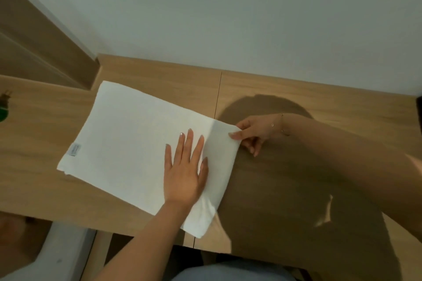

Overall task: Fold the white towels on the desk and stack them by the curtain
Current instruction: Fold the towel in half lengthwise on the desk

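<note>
A white towel (127, 141) lies flat on the wooden desk (274, 89), folded into a long rectangle that runs from the upper left to the desk's front edge. A small label sits at its left edge. My left hand (185, 171) presses flat on the towel's right part, fingers straight and spread. My right hand (253, 131) pinches the towel's far right corner between thumb and fingers and lifts it slightly off the desk.
A white wall (228, 7) backs the desk. A beige panel (34, 36) stands at the upper left. A green object (3, 112) shows at the left edge. A dark object (419, 116) sits at the right edge. My shadow covers the desk's right half.
</note>
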`<state>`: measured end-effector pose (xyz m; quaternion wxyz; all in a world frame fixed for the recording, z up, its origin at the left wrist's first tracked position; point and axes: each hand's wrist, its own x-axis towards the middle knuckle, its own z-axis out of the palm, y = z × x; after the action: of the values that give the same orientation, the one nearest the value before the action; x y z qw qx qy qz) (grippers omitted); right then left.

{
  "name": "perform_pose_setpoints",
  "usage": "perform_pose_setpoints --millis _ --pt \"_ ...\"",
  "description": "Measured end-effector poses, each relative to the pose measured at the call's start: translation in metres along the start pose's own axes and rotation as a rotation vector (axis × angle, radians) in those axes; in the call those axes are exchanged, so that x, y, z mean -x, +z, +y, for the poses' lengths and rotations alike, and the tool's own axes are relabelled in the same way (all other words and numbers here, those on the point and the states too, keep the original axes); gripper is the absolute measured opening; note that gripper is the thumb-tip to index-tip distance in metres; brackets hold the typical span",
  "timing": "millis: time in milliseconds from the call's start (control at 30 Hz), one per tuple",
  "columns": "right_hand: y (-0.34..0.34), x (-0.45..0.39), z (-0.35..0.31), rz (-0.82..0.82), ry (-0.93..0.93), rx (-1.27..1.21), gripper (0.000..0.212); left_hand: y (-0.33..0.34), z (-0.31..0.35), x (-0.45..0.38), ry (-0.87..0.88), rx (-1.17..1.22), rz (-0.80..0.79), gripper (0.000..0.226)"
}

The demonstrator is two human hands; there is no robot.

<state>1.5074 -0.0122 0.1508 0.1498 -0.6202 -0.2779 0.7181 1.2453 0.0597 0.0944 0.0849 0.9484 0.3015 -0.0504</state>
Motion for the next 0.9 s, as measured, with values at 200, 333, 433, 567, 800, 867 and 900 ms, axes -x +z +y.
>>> perform_pose_setpoints --millis 200,333,433,567,800,867,900 --pt "-0.003 -0.003 0.008 0.075 -0.043 0.127 0.047 0.001 0.000 -0.003 0.052 -0.021 -0.012 0.064" --pt "0.008 0.001 0.014 0.244 -0.082 0.163 0.039 0.003 0.001 -0.003 0.039 -0.015 -0.012 0.065" --pt "0.027 0.007 0.020 0.445 -0.098 0.220 0.032 0.002 0.002 -0.005 0.036 -0.001 -0.033 0.066" --pt "0.043 0.006 0.021 0.637 -0.041 0.179 0.033 -0.002 0.021 0.000 -0.084 0.106 -0.032 0.069" --pt "0.058 -0.004 0.016 0.832 0.030 0.051 0.028 0.000 0.035 0.013 -0.111 0.188 0.000 0.074" --pt "0.059 -0.002 0.015 0.846 0.037 0.060 0.029 0.001 0.036 0.011 -0.109 0.197 -0.006 0.073" --pt "0.059 -0.001 0.014 0.845 0.044 0.071 0.029 0.001 0.037 0.009 -0.108 0.192 -0.008 0.072"
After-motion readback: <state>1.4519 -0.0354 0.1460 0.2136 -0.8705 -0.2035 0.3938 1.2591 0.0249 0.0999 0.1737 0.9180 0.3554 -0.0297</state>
